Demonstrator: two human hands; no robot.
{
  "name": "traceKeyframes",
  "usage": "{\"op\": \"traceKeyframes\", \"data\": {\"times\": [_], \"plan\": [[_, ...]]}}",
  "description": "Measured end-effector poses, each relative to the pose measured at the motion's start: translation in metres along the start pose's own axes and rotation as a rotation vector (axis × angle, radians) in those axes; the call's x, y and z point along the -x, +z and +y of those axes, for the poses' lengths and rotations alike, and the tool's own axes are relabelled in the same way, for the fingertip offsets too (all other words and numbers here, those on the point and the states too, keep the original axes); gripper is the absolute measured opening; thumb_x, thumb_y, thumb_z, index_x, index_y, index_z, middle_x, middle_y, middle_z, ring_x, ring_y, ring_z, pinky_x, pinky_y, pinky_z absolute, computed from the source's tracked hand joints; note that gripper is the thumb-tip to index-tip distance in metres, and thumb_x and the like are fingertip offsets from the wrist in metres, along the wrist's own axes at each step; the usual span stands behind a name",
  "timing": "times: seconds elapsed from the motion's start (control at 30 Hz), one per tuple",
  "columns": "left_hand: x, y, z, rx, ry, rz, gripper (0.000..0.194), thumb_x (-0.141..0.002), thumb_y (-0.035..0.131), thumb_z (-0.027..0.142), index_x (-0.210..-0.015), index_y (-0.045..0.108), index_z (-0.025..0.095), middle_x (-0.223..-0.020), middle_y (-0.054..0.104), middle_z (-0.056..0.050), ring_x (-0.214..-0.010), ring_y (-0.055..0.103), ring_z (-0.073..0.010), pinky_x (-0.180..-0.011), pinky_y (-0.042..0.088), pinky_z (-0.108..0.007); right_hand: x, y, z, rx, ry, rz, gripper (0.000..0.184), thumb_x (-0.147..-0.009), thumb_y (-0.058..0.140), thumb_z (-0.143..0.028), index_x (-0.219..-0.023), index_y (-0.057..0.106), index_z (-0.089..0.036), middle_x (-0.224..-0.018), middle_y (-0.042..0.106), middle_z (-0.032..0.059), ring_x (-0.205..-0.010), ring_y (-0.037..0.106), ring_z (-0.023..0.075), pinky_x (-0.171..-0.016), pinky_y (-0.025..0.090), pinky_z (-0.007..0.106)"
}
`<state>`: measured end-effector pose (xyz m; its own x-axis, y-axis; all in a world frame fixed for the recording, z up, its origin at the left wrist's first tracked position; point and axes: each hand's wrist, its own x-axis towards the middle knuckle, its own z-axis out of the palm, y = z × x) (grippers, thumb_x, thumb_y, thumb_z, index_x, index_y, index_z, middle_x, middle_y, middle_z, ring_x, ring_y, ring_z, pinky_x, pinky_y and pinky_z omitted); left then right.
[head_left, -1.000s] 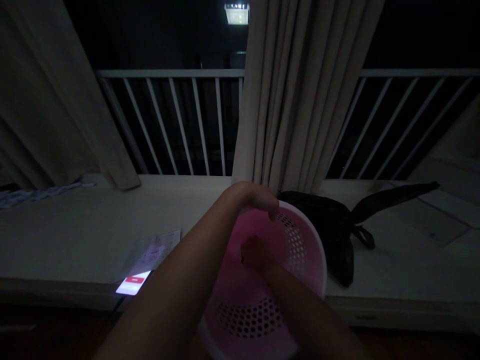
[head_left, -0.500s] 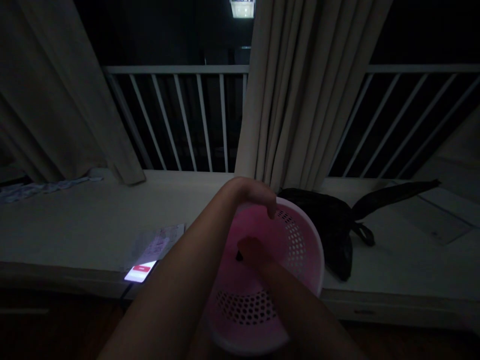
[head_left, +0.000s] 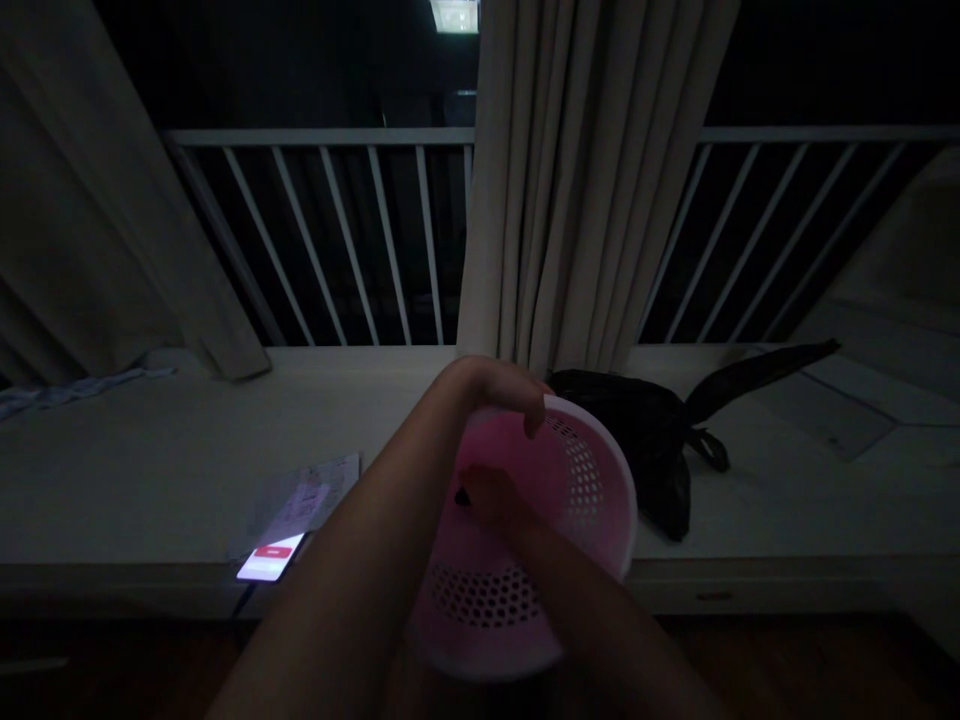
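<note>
My left grip is hooked over the far rim of the pink basket, fingers bent down inside the edge, so I judge it closed on the plastic. The basket sits in the lower middle of the frame, its mouth tilted toward me; what bears its weight I cannot tell. My right grip is down inside it, near the inner wall, with a small dark patch at the fingertips. It is too dim to say whether that is something pinched or only shadow, so I cannot tell how narrow those fingers are. As I read it, the step in hand is one side steadying while the other works within. The next move calls for a firm rim hold and room between my forearms. Right of the basket, a black bag lies on the surface; at lower left, a lit phone rests by some paper.
</note>
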<state>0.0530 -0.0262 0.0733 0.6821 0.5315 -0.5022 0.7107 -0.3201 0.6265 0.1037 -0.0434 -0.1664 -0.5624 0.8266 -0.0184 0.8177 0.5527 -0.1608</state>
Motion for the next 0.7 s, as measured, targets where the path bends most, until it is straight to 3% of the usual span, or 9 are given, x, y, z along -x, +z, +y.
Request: {"op": "traceKeyframes", "data": {"times": [0.17,0.33,0.53,0.7], "plan": [[-0.002,0.002,0.003,-0.11,0.028,-0.007,0.051,-0.055,0.056,0.017,-0.105,0.058,0.019,-0.111,0.059,-0.004,-0.097,0.054,-0.0251,-0.073,0.044,-0.03,-0.003,0.022,0.001,0.014,0.025,0.018,0.03,-0.085,0.031,-0.018,-0.1,0.056,-0.013,-0.105,0.052,0.0099,-0.101,0.048,0.0198,-0.091,0.035,0.038],[0.0,0.007,0.003,-0.128,0.055,-0.01,0.054,-0.055,0.054,0.017,-0.109,0.057,0.021,-0.107,0.06,-0.003,-0.093,0.054,-0.0238,-0.071,0.044,-0.03,0.001,0.029,0.004,0.001,0.049,0.059,0.034,-0.087,0.028,-0.021,-0.11,0.052,-0.016,-0.112,0.049,0.0093,-0.104,0.045,0.0185,-0.094,0.033,0.037],[0.001,0.011,0.005,-0.17,0.011,-0.006,0.052,-0.053,0.053,0.015,-0.104,0.058,0.02,-0.102,0.063,-0.003,-0.089,0.056,-0.0242,-0.066,0.045,-0.029,0.004,0.028,0.003,-0.006,0.061,0.061,0.032,-0.087,0.029,-0.022,-0.108,0.053,-0.016,-0.11,0.05,0.0082,-0.103,0.046,0.0201,-0.092,0.035,0.038],[0.006,0.005,0.001,-0.039,-0.005,-0.023,0.054,-0.051,0.053,0.014,-0.105,0.056,0.02,-0.098,0.063,-0.004,-0.087,0.057,-0.0242,-0.061,0.046,-0.026,0.008,0.01,-0.004,-0.008,0.086,-0.017,0.034,-0.087,0.03,-0.021,-0.107,0.056,-0.013,-0.109,0.052,0.0102,-0.102,0.049,0.0206,-0.091,0.037,0.038]]}}
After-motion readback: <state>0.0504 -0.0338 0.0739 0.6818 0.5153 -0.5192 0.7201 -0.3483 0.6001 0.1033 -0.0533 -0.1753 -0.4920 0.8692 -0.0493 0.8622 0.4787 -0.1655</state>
